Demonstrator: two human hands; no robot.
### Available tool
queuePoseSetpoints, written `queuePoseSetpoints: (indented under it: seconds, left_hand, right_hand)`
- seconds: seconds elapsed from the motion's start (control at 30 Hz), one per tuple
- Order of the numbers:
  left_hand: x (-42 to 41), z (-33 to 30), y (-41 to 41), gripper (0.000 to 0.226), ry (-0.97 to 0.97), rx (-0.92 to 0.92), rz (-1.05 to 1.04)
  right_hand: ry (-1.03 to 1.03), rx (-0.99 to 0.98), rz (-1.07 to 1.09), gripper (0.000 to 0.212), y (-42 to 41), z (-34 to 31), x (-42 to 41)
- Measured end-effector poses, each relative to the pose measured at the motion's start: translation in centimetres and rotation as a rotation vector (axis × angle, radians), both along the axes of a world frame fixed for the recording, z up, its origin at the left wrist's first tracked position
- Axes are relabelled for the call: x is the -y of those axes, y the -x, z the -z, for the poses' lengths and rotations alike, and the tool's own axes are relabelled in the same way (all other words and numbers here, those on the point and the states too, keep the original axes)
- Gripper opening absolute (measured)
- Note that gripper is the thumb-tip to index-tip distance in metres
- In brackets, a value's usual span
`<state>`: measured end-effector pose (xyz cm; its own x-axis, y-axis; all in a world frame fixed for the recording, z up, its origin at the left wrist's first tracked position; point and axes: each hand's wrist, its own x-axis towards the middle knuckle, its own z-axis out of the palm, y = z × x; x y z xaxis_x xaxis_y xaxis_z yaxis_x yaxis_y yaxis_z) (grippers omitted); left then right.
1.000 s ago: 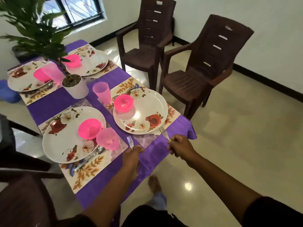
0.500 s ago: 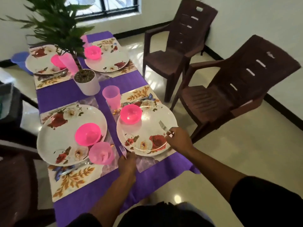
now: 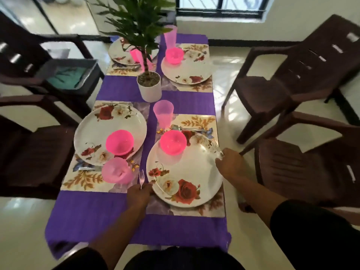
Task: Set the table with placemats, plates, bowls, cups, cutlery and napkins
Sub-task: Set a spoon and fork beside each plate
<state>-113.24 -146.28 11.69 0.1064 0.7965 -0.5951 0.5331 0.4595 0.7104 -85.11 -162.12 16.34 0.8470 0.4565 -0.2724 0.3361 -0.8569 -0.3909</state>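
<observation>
My left hand [image 3: 138, 194] grips a fork [image 3: 141, 177] by its handle, fingers curled round it, tines pointing to the far end. It sits in the gap between the near-left pink cup [image 3: 116, 170] and the near-right plate [image 3: 184, 172]. My right hand [image 3: 230, 165] holds a second fork [image 3: 216, 146] at that plate's right rim, fingers closed on the handle, tines lying over the plate edge.

Tabletop [image 3: 136, 228] under a purple cloth, four places laid. Near right: floral placemat [image 3: 200, 119], plate, pink bowl [image 3: 173, 142] on the plate's far side, spoon [image 3: 185, 128] just beyond the plate, pink cup [image 3: 163, 115] at the far-left corner. Near left: plate [image 3: 109, 133] with pink bowl [image 3: 119, 142] on its near side, the cup touching the plate's near rim, cutlery [image 3: 87, 168] partly hidden beside it.

Far right: plate [image 3: 187, 69], pink bowl [image 3: 174, 55], tall pink cup [image 3: 170, 37]. Far left setting partly hidden by the potted plant [image 3: 149, 85] in a white pot at the centre.

Dark brown chairs [image 3: 303, 75] on both sides; the far-left one carries a grey tray [image 3: 68, 73].
</observation>
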Motion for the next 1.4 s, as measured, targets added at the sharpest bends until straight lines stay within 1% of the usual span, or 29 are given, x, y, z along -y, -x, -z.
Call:
queuePoseSetpoints:
  seconds: [0.03, 0.1, 0.17, 0.27, 0.47, 0.57, 0.63, 0.7, 0.73, 0.83, 0.9, 1.0, 1.07, 1.17, 1.23, 1.3, 1.4]
  left_hand:
    - [0.0, 0.3, -0.2, 0.017, 0.001, -0.016, -0.022]
    - [0.1, 0.4, -0.4, 0.010, 0.006, -0.028, -0.071]
    - [0.4, 0.5, -0.8, 0.010, -0.001, -0.021, -0.142]
    - [0.4, 0.8, -1.1, 0.016, -0.003, -0.042, -0.172]
    - [0.6, 0.5, -2.7, 0.016, -0.019, -0.072, -0.185]
    - [1.6, -0.1, -2.6, 0.012, -0.022, -0.025, -0.215]
    - [2.3, -0.4, -2.3, 0.016, -0.053, -0.062, -0.222]
    - [3.3, -0.7, -1.8, 0.021, -0.104, -0.145, -0.213]
    - [3.9, -0.8, -1.5, 0.022, -0.122, -0.152, -0.212]
    - [5.4, -1.2, -0.4, 0.027, -0.158, -0.056, -0.156]
    - [6.3, -1.8, 0.1, 0.030, -0.111, 0.038, -0.129]
    - [7.5, -2.2, 0.9, 0.028, -0.097, 0.103, -0.017]
    - [8.1, -2.2, 1.6, 0.020, -0.107, 0.153, 0.047]
    - [8.2, -2.1, 2.9, 0.005, -0.076, 0.182, 0.077]
    - [8.0, -1.7, 3.5, 0.004, -0.104, 0.132, 0.095]
    - [7.6, -1.2, 3.9, 0.002, -0.108, 0.068, 0.090]
    - [6.8, -0.5, 4.1, 0.006, -0.081, 0.001, 0.077]
  right_hand:
    - [0.014, -0.007, -0.024, 0.024, -0.6, 0.4, 0.0]
    - [0.037, -0.035, -0.042, 0.023, -1.6, 0.8, 0.2]
    - [0.062, -0.053, -0.077, 0.020, -2.8, 1.6, 0.2]
    - [0.038, -0.060, -0.092, 0.015, -3.7, 2.6, -0.3]
    - [0.031, -0.051, -0.129, 0.018, -6.2, 3.5, -0.8]
    - [-0.092, 0.024, -0.144, 0.035, -5.7, 3.2, -0.4]
    - [-0.205, 0.079, -0.178, 0.037, -4.3, 2.6, 0.1]
    - [-0.314, 0.079, -0.264, 0.030, -2.3, 2.2, 0.5]
    - [-0.356, 0.064, -0.332, 0.027, -1.0, 2.2, 0.8]
    - [-0.398, -0.038, -0.584, 0.021, 3.6, 2.4, 1.8]
    - [-0.387, -0.113, -0.723, 0.024, 6.5, 3.0, 2.5]
    - [-0.399, -0.176, -0.852, 0.030, 9.7, 4.1, 3.1]
    - [-0.402, -0.191, -0.890, 0.027, 11.2, 4.5, 3.2]
    - [-0.384, -0.155, -0.950, 0.020, 12.6, 4.6, 3.2]
    - [-0.345, -0.119, -0.988, 0.018, 13.1, 4.7, 3.1]
    - [-0.282, -0.040, -1.031, 0.016, 13.1, 4.9, 3.2]
    - [-0.205, 0.073, -1.110, 0.021, 12.8, 5.0, 4.2]
